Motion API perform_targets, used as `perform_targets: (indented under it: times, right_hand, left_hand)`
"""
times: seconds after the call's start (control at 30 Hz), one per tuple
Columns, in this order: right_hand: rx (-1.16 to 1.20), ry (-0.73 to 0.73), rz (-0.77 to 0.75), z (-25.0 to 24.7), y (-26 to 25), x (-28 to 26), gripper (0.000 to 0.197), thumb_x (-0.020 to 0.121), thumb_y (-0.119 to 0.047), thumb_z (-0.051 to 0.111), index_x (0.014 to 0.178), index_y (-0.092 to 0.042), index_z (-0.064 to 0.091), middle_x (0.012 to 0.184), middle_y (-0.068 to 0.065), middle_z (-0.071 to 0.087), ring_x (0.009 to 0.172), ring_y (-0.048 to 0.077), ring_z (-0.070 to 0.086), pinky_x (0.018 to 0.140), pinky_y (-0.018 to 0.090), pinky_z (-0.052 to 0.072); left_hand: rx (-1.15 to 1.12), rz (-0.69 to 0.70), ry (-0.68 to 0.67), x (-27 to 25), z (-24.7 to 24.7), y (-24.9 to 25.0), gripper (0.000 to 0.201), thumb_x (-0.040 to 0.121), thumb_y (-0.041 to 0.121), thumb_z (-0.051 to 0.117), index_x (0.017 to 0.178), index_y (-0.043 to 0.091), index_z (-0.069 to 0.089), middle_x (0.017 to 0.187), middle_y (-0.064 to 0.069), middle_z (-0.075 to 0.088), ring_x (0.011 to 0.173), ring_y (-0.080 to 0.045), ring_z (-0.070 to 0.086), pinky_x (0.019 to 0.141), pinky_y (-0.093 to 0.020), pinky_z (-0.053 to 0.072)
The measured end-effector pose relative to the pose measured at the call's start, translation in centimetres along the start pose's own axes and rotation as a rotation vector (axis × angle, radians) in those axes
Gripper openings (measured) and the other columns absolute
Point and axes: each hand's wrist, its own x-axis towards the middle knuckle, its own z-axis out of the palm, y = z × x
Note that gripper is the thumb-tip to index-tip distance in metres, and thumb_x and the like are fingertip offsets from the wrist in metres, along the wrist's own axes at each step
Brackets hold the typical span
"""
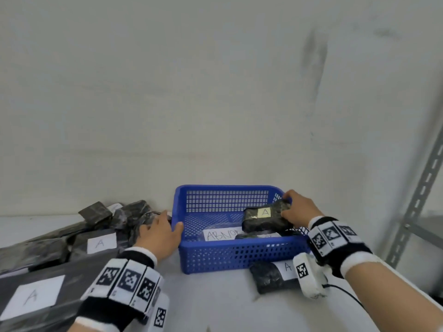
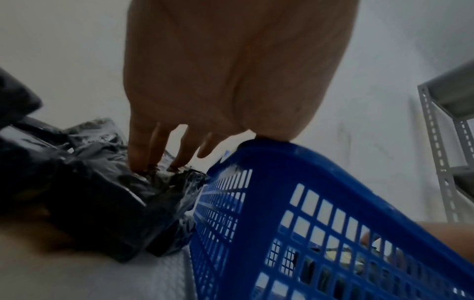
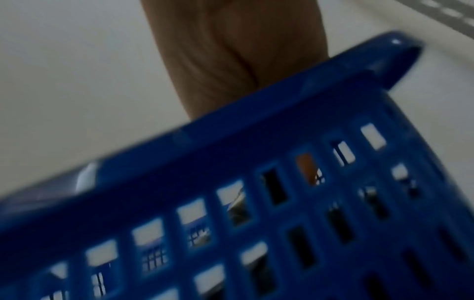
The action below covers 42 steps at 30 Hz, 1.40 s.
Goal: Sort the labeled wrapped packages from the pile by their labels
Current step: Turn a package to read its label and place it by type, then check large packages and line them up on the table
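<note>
A blue mesh basket (image 1: 227, 257) stands on the white surface by the wall, with a paper reading "ABNO…" (image 1: 220, 234) on its floor. My right hand (image 1: 294, 209) reaches over the basket's right rim and grips a small black wrapped package (image 1: 261, 219) with a yellow "A" label, just above the basket floor. My left hand (image 1: 167, 226) lies flat against the basket's left rim. Its thumb is on the rim and its fingers (image 2: 156, 148) touch the pile of black packages (image 2: 102, 192). In the right wrist view, the basket wall (image 3: 231, 152) hides the right hand's (image 3: 231, 50) fingers.
The pile of black wrapped packages (image 1: 96, 236), several labelled "A", fills the left side. One more "A" package (image 1: 271, 276) lies in front of the basket's right corner. A grey slotted shelf upright (image 1: 422, 188) rises at the far right. The wall is close behind.
</note>
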Motion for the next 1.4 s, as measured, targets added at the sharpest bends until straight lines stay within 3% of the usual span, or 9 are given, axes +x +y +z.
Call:
perform_targets:
  times: [0.07, 0.27, 0.73, 0.93, 1.03, 1.13, 1.27, 1.33, 1.4]
  right_hand:
    - [-0.092, -0.037, -0.029, 0.0, -0.2, 0.8, 0.045, 0.094, -0.008, 0.058, 0.137, -0.016, 0.049, 0.134, 0.016, 0.055, 0.111, 0.032, 0.061, 0.091, 0.037, 0.055]
    - [-0.394, -0.169, -0.104, 0.0, -0.4, 2.0, 0.043, 0.096, -0.004, 0.053, 0.137, -0.020, 0.052, 0.143, 0.014, 0.048, 0.120, 0.030, 0.057, 0.095, 0.031, 0.048]
    - [-0.737, -0.286, -0.202, 0.6, -0.5, 2.6, 0.049, 0.099, -0.008, 0.057, 0.146, -0.019, 0.050, 0.152, 0.006, 0.046, 0.137, 0.026, 0.046, 0.109, 0.031, 0.039]
    - [-0.579, -0.244, -0.173, -0.8, -1.0, 0.8, 0.045, 0.103, -0.013, 0.046, 0.147, -0.024, 0.046, 0.149, 0.005, 0.049, 0.130, 0.023, 0.052, 0.103, 0.029, 0.042]
    - [-0.402, -0.171, -0.153, -1.4, -1.8, -0.7, 0.037, 0.102, -0.016, 0.049, 0.138, -0.022, 0.054, 0.140, 0.007, 0.057, 0.121, 0.024, 0.056, 0.098, 0.030, 0.043]
    - [-0.137, -0.071, -0.147, -0.4, -2.8, -2.8, 0.023, 0.098, -0.020, 0.059, 0.120, -0.020, 0.063, 0.120, 0.007, 0.066, 0.097, 0.019, 0.057, 0.084, 0.026, 0.042]
    - [0.170, 0.032, -0.149, 2.9, -5.2, -6.4, 0.013, 0.094, -0.020, 0.066, 0.104, -0.015, 0.059, 0.094, -0.001, 0.061, 0.084, 0.015, 0.058, 0.068, 0.027, 0.041]
    - [0.220, 0.040, -0.184, 4.6, -6.6, -8.1, 0.006, 0.094, -0.020, 0.065, 0.096, -0.015, 0.061, 0.092, -0.002, 0.062, 0.092, 0.018, 0.060, 0.076, 0.028, 0.041]
    - [0.266, 0.031, -0.209, 6.2, -7.9, -9.6, 0.007, 0.094, -0.018, 0.065, 0.088, -0.016, 0.062, 0.092, -0.001, 0.065, 0.096, 0.020, 0.061, 0.079, 0.027, 0.041]
  left_hand:
    - [0.018, 0.012, -0.001, 0.8, 0.6, -0.3, 0.052, 0.101, 0.036, 0.031, 0.148, 0.016, 0.023, 0.155, -0.010, 0.032, 0.141, -0.041, 0.024, 0.114, -0.045, 0.018]
    - [0.110, 0.115, 0.018, -0.2, 0.2, 0.6, 0.037, 0.103, 0.021, 0.025, 0.139, 0.018, 0.031, 0.145, -0.009, 0.040, 0.134, -0.028, 0.035, 0.112, -0.040, 0.016]
    - [0.194, 0.123, 0.010, -1.2, 0.0, 1.0, 0.036, 0.104, 0.018, 0.022, 0.134, 0.008, 0.037, 0.148, -0.010, 0.035, 0.135, -0.027, 0.034, 0.112, -0.041, 0.017]
    - [-0.088, 0.046, 0.013, -0.4, 0.2, -0.6, 0.065, 0.102, 0.046, 0.029, 0.154, 0.011, 0.010, 0.158, -0.013, 0.024, 0.144, -0.033, 0.025, 0.118, -0.046, 0.021]
    - [-0.155, 0.062, -0.014, -1.8, -1.4, -0.8, 0.071, 0.100, 0.050, 0.032, 0.154, 0.009, 0.008, 0.157, -0.012, 0.027, 0.144, -0.027, 0.029, 0.116, -0.036, 0.024]
    - [-0.157, 0.106, 0.051, -3.7, -3.9, -2.0, 0.051, 0.101, 0.038, 0.042, 0.143, 0.010, 0.040, 0.144, -0.007, 0.049, 0.133, -0.023, 0.046, 0.105, -0.028, 0.032]
    - [-0.153, 0.113, 0.151, -6.2, -7.8, -5.8, 0.008, 0.094, 0.019, 0.057, 0.090, 0.020, 0.064, 0.087, 0.006, 0.068, 0.093, -0.016, 0.062, 0.078, -0.024, 0.040]
    - [-0.096, 0.057, 0.167, -7.3, -9.9, -8.2, 0.008, 0.091, 0.017, 0.060, 0.086, 0.022, 0.063, 0.086, 0.006, 0.064, 0.091, -0.016, 0.059, 0.076, -0.025, 0.038]
    - [0.008, -0.023, 0.097, -8.8, -11.8, -10.5, 0.015, 0.089, 0.027, 0.065, 0.103, 0.021, 0.062, 0.108, 0.000, 0.063, 0.100, -0.017, 0.057, 0.082, -0.027, 0.040]
